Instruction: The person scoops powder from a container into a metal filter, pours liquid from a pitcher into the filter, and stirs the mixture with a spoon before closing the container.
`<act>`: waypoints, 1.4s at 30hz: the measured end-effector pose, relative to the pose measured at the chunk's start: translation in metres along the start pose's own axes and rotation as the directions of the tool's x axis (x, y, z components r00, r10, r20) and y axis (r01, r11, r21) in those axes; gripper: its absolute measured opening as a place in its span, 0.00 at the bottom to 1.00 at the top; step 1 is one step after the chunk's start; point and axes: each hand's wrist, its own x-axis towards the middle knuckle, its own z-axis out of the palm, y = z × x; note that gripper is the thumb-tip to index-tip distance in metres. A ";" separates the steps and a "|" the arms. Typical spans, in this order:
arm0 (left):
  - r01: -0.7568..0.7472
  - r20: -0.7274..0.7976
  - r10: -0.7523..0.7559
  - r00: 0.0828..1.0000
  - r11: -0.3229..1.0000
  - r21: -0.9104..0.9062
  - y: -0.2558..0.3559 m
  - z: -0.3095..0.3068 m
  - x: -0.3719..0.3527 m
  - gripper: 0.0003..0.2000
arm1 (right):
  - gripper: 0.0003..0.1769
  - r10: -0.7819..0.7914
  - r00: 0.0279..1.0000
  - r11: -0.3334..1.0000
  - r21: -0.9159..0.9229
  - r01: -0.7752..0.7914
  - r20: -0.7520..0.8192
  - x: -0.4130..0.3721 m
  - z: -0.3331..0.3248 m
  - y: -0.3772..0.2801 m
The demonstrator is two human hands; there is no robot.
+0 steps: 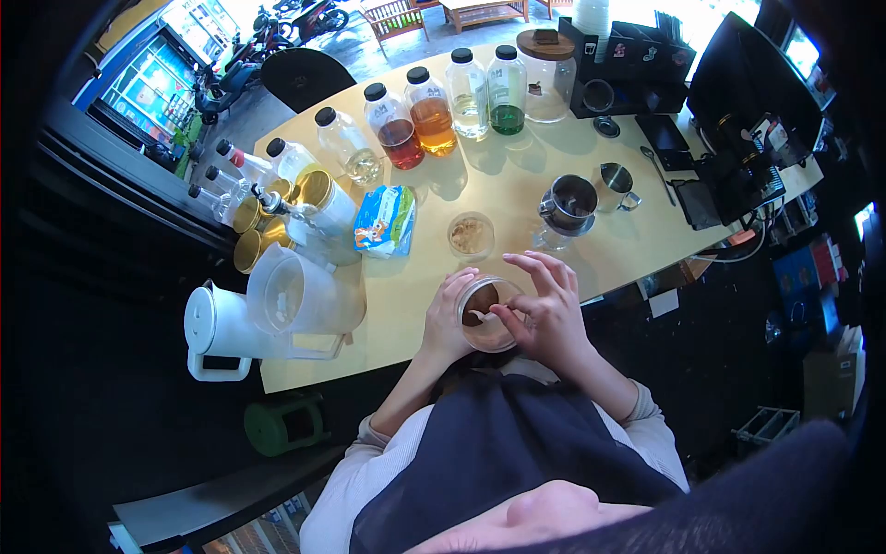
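My left hand (445, 319) is wrapped around the side of a clear jar (491, 343) with brown powder (477, 300) in it. The jar is tilted with its mouth facing me, close to the table's front edge. Over that mouth, my right hand (554, 319) pinches a small pale scoop (483, 316) between thumb and finger, its end inside the rim. The other right fingers are raised and spread. Just beyond the jar lies a round clear lid (472, 236), tan in the middle.
To the right stand a metal drip filter (568, 205) on a glass and a steel pitcher (616, 187). A blue-and-white packet (385, 222) lies left, near a clear jug (288, 291) and a white pitcher (218, 323). Several black-capped bottles (431, 115) line the back.
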 end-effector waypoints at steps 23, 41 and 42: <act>0.145 -0.084 -0.137 0.987 0.985 0.095 0.027 0.016 0.012 0.49 | 0.11 0.450 0.893 0.702 0.624 -0.342 -0.016 0.000 -0.022 0.065; 0.441 -0.119 -0.434 0.893 0.897 0.043 0.052 0.072 0.047 0.53 | 0.12 0.438 0.898 0.673 0.676 -0.299 -0.040 0.032 -0.066 0.145; 0.444 -0.125 -0.436 0.891 0.895 0.047 0.054 0.075 0.049 0.53 | 0.12 0.424 0.904 0.700 0.654 -0.287 -0.057 0.034 -0.067 0.149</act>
